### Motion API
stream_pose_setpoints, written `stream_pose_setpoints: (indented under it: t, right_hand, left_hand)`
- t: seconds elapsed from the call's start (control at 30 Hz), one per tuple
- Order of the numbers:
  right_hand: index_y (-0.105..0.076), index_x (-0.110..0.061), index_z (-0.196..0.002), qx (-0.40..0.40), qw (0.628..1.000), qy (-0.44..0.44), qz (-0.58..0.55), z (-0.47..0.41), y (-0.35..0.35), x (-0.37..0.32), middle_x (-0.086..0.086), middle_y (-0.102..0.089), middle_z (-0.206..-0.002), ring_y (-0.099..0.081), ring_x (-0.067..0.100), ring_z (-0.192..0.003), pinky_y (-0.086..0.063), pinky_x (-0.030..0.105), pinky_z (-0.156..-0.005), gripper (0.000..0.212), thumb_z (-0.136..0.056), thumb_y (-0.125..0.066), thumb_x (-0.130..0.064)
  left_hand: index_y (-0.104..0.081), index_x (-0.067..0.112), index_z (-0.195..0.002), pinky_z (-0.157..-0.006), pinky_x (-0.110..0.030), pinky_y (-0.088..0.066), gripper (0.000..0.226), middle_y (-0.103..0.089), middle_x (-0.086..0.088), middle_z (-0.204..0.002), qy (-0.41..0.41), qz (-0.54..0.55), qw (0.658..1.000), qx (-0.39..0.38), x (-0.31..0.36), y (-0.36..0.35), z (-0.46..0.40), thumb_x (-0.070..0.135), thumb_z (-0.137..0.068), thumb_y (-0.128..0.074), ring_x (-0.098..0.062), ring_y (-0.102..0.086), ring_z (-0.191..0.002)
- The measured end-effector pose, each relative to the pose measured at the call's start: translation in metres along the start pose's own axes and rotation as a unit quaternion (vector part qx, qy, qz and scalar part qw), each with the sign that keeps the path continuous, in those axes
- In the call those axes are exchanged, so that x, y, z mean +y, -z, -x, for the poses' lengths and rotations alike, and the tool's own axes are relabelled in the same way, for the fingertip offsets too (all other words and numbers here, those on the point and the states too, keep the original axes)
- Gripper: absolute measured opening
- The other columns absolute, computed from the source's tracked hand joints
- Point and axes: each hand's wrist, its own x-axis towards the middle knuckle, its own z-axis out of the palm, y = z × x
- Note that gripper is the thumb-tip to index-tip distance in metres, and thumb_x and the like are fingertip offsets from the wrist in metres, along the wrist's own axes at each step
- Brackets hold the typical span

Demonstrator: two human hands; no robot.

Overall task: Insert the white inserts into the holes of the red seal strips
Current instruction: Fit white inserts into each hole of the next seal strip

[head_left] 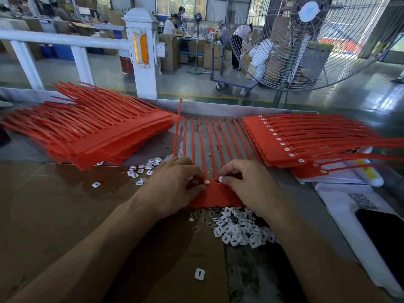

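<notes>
Near the middle of the frame a red seal strip sheet [215, 196] lay flat on the workbench [271, 265], its thin tails running up toward the far edge. The left hand [172, 182] rested on the sheet's left part with fingers curled down onto it, pressing it in place; two seated inserts [201, 182] showed just beside its fingertips. The right hand [247, 182] pinched one white insert [221, 179] between thumb and forefinger, right beside an open hole [217, 181] in the sheet.

A heap of loose white inserts [238, 228] lay just below the sheet, between the two forearms. A smaller scatter [144, 169] sat left of the left hand, and a single insert [199, 274] lay alone on the cardboard [65, 204] at lower centre.

At upper left a stack of red strips [98, 132] lay fanned out. At right, a second stack [306, 143] showed white inserts along its edge. A large fan [310, 40] stood behind the bench at upper right.
</notes>
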Motion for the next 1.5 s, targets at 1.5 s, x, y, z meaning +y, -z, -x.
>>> stream_pose_setpoints:
  t: [1.5]
  right_hand:
    - [-0.078, -0.02, -0.116, -0.01, 0.99, 0.066, 0.122, 0.014, 0.003, -0.014, -0.005, -0.066, -0.113, -0.063, 0.009, -0.105, -0.053, 0.03, -0.097, 0.027, -0.102, -0.058, -0.01]
  left_hand:
    - [-0.065, 0.038, -0.112, -0.101, -0.036, -0.042, 0.022, -0.053, 0.017, -0.113, -0.003, 0.012, 1.0, 0.0, -0.003, -0.005, 0.002, 0.048, -0.093, -0.062, -0.006, -0.044, -0.107]
